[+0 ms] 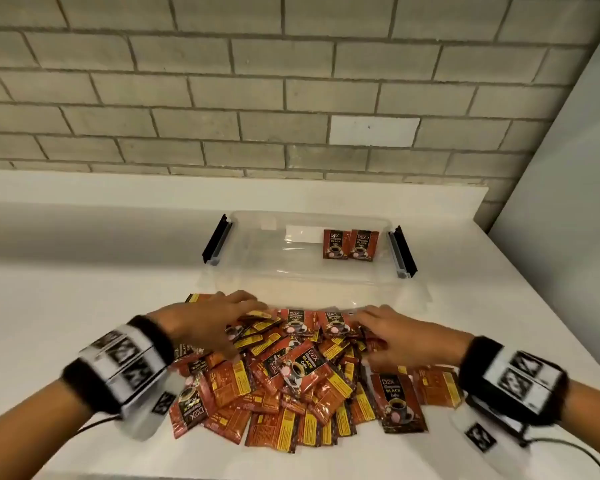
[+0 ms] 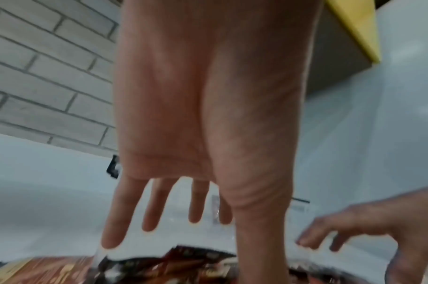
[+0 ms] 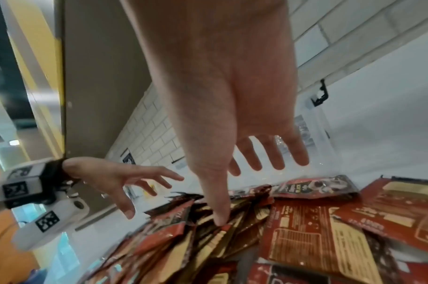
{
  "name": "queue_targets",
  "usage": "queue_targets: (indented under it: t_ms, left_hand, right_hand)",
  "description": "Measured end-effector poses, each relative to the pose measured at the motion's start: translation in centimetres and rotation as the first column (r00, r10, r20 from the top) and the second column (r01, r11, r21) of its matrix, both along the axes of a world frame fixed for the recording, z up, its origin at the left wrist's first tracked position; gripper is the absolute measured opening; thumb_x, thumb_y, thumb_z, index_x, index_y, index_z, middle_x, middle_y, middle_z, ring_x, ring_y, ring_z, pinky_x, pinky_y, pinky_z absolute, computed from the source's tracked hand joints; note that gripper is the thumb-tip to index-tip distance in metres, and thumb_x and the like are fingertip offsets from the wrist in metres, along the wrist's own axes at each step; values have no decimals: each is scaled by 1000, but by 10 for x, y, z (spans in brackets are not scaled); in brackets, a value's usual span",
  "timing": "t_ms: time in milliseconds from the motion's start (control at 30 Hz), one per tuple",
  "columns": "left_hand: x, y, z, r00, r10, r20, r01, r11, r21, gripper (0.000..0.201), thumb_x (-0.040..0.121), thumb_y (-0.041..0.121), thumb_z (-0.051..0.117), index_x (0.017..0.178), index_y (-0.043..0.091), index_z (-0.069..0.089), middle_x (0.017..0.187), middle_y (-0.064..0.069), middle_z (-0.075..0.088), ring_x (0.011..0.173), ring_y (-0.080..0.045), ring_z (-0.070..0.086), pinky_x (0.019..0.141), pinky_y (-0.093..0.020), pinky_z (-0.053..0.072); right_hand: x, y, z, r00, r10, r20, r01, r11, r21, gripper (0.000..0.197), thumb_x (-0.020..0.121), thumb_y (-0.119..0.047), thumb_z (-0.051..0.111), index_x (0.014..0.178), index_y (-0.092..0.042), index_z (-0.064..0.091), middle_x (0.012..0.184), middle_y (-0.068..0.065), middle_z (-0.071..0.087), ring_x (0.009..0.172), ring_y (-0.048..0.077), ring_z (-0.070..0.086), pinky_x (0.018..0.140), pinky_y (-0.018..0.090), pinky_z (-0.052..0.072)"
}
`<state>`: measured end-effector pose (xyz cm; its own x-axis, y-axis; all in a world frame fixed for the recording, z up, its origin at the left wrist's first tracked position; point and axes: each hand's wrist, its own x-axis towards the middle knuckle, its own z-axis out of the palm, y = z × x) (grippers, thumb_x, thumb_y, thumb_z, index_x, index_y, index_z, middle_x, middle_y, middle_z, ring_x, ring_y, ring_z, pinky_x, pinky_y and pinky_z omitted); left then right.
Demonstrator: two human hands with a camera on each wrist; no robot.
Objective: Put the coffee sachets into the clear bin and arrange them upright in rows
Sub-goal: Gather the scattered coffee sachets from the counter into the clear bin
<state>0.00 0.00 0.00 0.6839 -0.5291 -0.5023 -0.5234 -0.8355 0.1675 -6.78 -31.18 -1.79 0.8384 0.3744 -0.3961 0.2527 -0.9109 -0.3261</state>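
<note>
A: Red-brown foil with yellow panels: the pile of coffee sachets (image 1: 291,382) fills the lower middle of the head view on the white counter (image 1: 66,306), packets lying flat and overlapping, long axes pointing every way.

B: And the hands?

A: The left hand (image 1: 205,323) and the right hand (image 1: 399,337) are spread over the far edge of the pile, fingers straight and apart, gripping nothing.

B: Do the wrist views add anything?

A: The right wrist view shows the right thumb tip touching a packet; the left wrist view is blurred, its fingers (image 2: 115,221) above the pile.

B: Further back?

A: The clear bin (image 1: 257,271) sits at centre frame, black latches at each end. Only the head view shows two sachets (image 1: 349,244) inside, upright side by side against its far wall, towards the right.
</note>
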Motion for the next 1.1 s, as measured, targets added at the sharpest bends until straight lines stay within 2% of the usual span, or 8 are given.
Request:
queue_targets:
  t_ms: [167, 500, 633, 700, 867, 967, 1033, 1100]
  left_hand:
    - [11, -14, -14, 997, 42, -57, -38, 997, 64, 105, 76, 28, 79, 150, 43, 5, 156, 6, 17, 137, -26, 30, 108, -49, 37]
    - [22, 9, 2, 975, 133, 179, -64, 936, -346, 45, 91, 12, 62, 132, 29, 54, 119, 1, 66, 94, -9, 60, 94, -28, 46]
    - [25, 17, 22, 942, 271, 197, -138, 851, -507, 44, 87, 14, 68, 128, 25, 58, 106, -2, 68, 77, -7, 62, 64, -9, 47]
    - [25, 18, 34, 927, 371, 55, -268, 757, -596, 45, 85, 14, 70, 127, 24, 57, 105, -3, 67, 81, -14, 66, 62, -14, 51]
    - [31, 1, 61, 749, 472, -466, -637, 318, -702, 37, 87, 1, 64, 122, 6, 56, 104, -15, 67, 85, -23, 69, 62, -22, 58]
    - [44, -19, 62, 616, 498, -611, -742, 106, -662, 30, 91, -3, 57, 120, -1, 52, 102, -18, 63, 79, -21, 64, 51, -20, 56]
    - [54, -28, 55, 559, 472, -681, -789, 51, -612, 26, 95, -3, 51, 120, -8, 49, 110, -25, 61, 81, -26, 65, 56, -29, 60]
    - [62, -32, 48, 543, 464, -700, -818, 103, -567, 15, 96, -3, 48, 108, -10, 53, 107, -28, 61, 80, -30, 67, 59, -35, 61]
  right_hand:
    - [25, 15, -8, 993, 39, -110, -46, 997, -63, 91, 82, -45, 68, 149, -44, 5, 147, -1, 27, 133, 23, 25, 107, 47, 34]
    - [22, 9, -6, 966, 36, 257, -41, 999, 11, 34, 97, -9, 48, 128, -22, 51, 106, 2, 65, 91, 11, 63, 75, 18, 51]
    - [27, -4, 31, 964, -150, 221, 92, 963, 252, 33, 95, -11, 53, 126, -22, 52, 100, -10, 59, 69, -1, 63, 62, 13, 52]
    - [32, -10, 51, 959, -258, 114, 196, 900, 390, 29, 95, -13, 54, 120, -26, 49, 98, -6, 65, 68, 5, 67, 66, 19, 57]
    - [59, -9, 73, 885, -407, -224, 446, 606, 659, 16, 94, -11, 56, 109, -7, 53, 103, 11, 70, 86, 18, 71, 61, 22, 55]
    - [82, -3, 65, 832, -443, -335, 539, 497, 680, 14, 95, -8, 54, 103, 3, 57, 109, 17, 69, 95, 19, 69, 80, 23, 57]
    - [89, 1, 61, 799, -443, -406, 588, 442, 677, 13, 95, -4, 52, 96, 6, 59, 114, 22, 66, 93, 16, 70, 77, 17, 56]
    - [90, 4, 60, 772, -473, -424, 625, 446, 640, 11, 96, -2, 49, 94, 5, 57, 121, 26, 60, 86, 15, 71, 61, 11, 54]
